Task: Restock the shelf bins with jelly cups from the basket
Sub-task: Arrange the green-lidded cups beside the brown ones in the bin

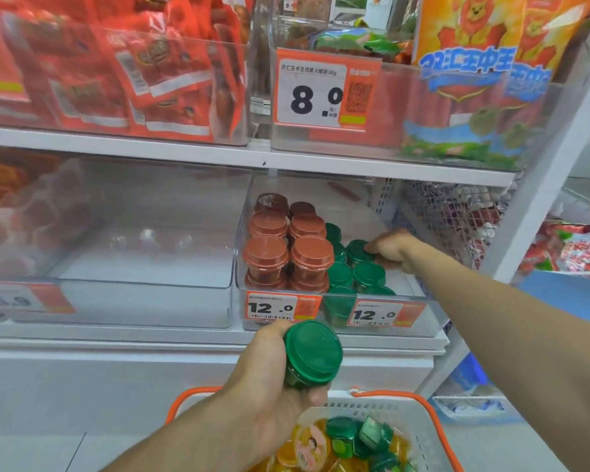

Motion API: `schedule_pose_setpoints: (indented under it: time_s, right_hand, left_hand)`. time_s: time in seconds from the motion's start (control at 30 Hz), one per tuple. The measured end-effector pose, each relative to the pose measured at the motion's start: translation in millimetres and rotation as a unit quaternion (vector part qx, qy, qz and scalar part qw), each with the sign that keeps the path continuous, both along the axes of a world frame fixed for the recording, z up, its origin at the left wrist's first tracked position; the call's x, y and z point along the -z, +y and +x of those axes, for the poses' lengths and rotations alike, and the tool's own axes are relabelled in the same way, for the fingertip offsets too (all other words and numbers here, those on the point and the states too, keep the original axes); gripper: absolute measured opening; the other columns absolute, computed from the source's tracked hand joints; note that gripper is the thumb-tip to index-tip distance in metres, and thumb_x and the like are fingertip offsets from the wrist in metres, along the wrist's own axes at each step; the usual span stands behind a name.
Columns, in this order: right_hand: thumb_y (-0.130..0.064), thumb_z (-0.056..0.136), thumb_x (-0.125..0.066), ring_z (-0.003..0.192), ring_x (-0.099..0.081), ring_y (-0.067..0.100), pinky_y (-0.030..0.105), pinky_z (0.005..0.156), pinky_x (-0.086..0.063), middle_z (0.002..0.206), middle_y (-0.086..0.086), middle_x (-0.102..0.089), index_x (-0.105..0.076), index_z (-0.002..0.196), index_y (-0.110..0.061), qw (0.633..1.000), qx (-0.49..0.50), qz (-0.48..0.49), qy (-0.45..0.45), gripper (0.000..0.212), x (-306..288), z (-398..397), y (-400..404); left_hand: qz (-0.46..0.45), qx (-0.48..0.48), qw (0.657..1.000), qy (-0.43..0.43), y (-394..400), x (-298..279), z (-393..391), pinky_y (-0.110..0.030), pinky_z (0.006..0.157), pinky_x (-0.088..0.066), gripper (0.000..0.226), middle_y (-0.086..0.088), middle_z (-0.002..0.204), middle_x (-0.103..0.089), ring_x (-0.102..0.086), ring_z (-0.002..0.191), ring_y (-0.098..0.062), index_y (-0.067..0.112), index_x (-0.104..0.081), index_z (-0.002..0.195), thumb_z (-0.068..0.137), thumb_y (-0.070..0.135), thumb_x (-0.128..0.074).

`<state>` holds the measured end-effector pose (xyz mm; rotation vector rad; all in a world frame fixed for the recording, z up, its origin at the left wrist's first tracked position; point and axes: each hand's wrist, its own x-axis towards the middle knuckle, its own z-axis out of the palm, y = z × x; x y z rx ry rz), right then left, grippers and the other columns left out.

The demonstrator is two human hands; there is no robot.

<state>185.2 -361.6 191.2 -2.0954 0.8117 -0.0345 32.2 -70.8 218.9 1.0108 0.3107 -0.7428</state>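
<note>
Before you, an orange price tag (324,90) on the upper clear bin read "8.0" and "30g". Two tags on your jelly-cup bin (419,303), left (280,307) and right (382,314), each read "12.0". A tag (24,299) farther left was blurred.

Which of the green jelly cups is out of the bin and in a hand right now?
The green cup gripped in the left hand, above the basket. The other green cups sit in the clear bin or lie in the basket.
</note>
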Motion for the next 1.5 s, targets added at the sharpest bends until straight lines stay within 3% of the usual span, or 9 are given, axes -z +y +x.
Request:
schedule_pose_setpoints:
  time_s: [0.17,0.27,0.43,0.63,0.83,0.97,1.07,1.33,1.5]
  right_hand:
    - [-0.016,0.097,-0.063,0.086,-0.068,0.026,0.037,0.075,-0.059,0.109,0.018,-0.070,-0.065,0.117,0.000,0.999,-0.008,0.043,-0.007,0.027,-1.4,-14.4,0.1]
    - [-0.028,0.097,-0.061,0.093,-0.068,0.032,0.041,0.086,-0.057,0.101,0.017,-0.071,-0.070,0.110,-0.002,0.994,-0.031,-0.103,-0.029,0.030,-14.7,-27.7,2.7]
    - [-0.025,0.094,-0.063,0.072,-0.063,0.012,0.027,0.075,-0.052,0.080,-0.003,-0.071,-0.074,0.093,-0.014,0.937,-0.115,-0.222,-0.245,0.015,-56.8,-90.7,43.0]
    - [-0.040,0.089,-0.064,0.071,-0.067,0.015,0.029,0.057,-0.051,0.090,0.002,-0.069,-0.067,0.109,-0.020,0.929,-0.311,0.039,-0.199,0.029,-54.4,-181.2,108.9]
    - [-0.040,0.090,-0.062,0.070,-0.059,0.018,0.031,0.058,-0.046,0.091,0.011,-0.065,-0.064,0.115,-0.002,0.924,-0.227,0.272,-0.145,0.045,-32.1,-193.8,117.6]
    - [-0.026,0.088,-0.068,0.080,-0.060,0.021,0.031,0.058,-0.043,0.105,0.014,-0.066,-0.062,0.127,-0.013,0.890,-0.222,0.368,-0.150,0.041,-33.4,-199.7,112.6]
    - [-0.024,0.088,-0.064,0.082,-0.058,0.021,0.028,0.057,-0.043,0.105,0.016,-0.065,-0.064,0.124,-0.010,0.883,-0.271,0.354,-0.149,0.039,-35.5,-203.1,111.2]
    - [-0.027,0.086,-0.066,0.058,-0.055,0.016,0.025,0.051,-0.049,0.075,0.011,-0.059,-0.065,0.102,0.001,0.874,-0.209,0.430,-0.092,0.032,-36.0,-204.4,122.8]
    - [-0.023,0.087,-0.064,0.050,-0.055,0.011,0.019,0.046,-0.049,0.065,0.006,-0.058,-0.063,0.101,-0.005,0.878,-0.139,0.441,-0.123,0.023,-51.5,-191.5,105.3]
  left_hand:
    - [0.003,0.007,1.000,-0.012,1.9,6.6,0.5,-0.026,0.037,-0.034,0.039,-0.020,0.076,-0.058,-0.048,0.054,-0.025,-0.003,-0.062,0.099,0.100,0.025,-0.035]
    - [0.007,-0.005,1.000,0.001,4.7,1.9,0.2,-0.027,0.038,-0.036,0.041,-0.020,0.073,-0.059,-0.048,0.056,-0.026,-0.005,-0.062,0.099,0.100,0.025,-0.033]
    - [0.005,-0.029,0.999,-0.013,3.5,-4.7,-0.8,-0.026,0.037,-0.034,0.038,-0.019,0.071,-0.059,-0.047,0.056,-0.024,-0.003,-0.059,0.097,0.100,0.015,-0.026]
    - [-0.040,-0.007,0.997,-0.060,-2.8,-9.9,-3.9,-0.027,0.051,-0.042,0.037,-0.018,0.081,-0.065,-0.053,0.060,-0.022,-0.003,-0.064,0.109,0.102,0.014,-0.031]
    - [-0.083,0.042,0.989,-0.116,-4.9,-12.2,-11.5,-0.037,0.085,-0.054,0.031,-0.021,0.109,-0.072,-0.067,0.091,-0.028,-0.003,-0.067,0.116,0.099,0.016,-0.048]
    - [-0.051,0.077,0.988,-0.121,-5.2,-11.0,-17.6,-0.026,0.060,-0.057,0.035,-0.025,0.108,-0.071,-0.067,0.080,-0.027,0.004,-0.070,0.114,0.099,0.030,-0.054]
    - [0.027,0.129,0.985,-0.114,-3.7,-6.5,-20.2,-0.018,0.034,-0.031,0.044,-0.015,0.080,-0.068,-0.050,0.046,-0.016,0.012,-0.067,0.114,0.102,0.045,-0.042]
    - [0.049,0.156,0.980,-0.109,0.0,0.9,-12.0,-0.015,0.035,-0.016,0.054,-0.005,0.065,-0.049,-0.024,0.039,-0.012,0.012,-0.064,0.107,0.100,0.056,-0.033]
    - [0.075,0.144,0.982,-0.093,-0.1,-1.7,-7.2,-0.019,0.036,-0.019,0.063,-0.009,0.068,-0.059,-0.035,0.038,-0.015,0.002,-0.058,0.118,0.103,0.055,-0.029]
